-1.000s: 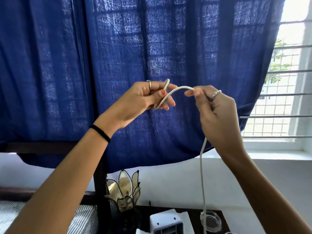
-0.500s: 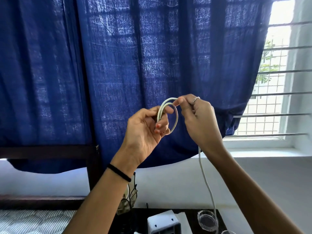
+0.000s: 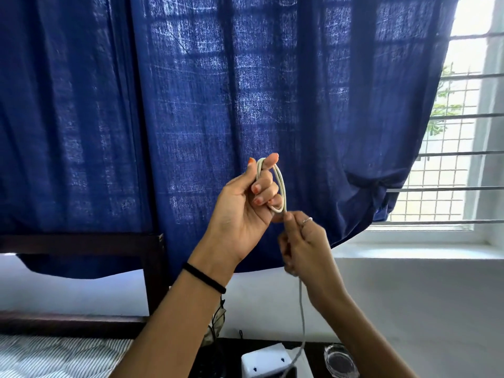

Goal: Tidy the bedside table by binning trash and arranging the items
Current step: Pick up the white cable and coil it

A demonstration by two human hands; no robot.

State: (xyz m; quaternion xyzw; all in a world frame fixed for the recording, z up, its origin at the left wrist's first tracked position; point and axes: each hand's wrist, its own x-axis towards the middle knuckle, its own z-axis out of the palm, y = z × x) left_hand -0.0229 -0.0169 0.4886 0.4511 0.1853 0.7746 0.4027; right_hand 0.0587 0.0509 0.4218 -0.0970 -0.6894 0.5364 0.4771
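A white cable [image 3: 282,186] is wound in a small loop around the fingers of my left hand [image 3: 245,205], raised in front of the blue curtain. My right hand [image 3: 302,244] sits just below and right of it, fingers closed on the same cable. From that hand the free length of cable hangs straight down to the dark bedside table [image 3: 313,347] at the bottom edge. Both hands are close together, almost touching.
On the table stand a white boxy device [image 3: 263,362], a clear glass dish [image 3: 341,360] and a petal-shaped lamp [image 3: 215,323] partly behind my left arm. A striped bed [image 3: 54,356] lies at the lower left, with a dark wooden frame [image 3: 152,268] behind. A barred window [image 3: 450,159] is at the right.
My right hand has dropped from the top of the loop to below it, sliding down the cable. The loop now hangs around my left fingers, and the view has tilted slightly.
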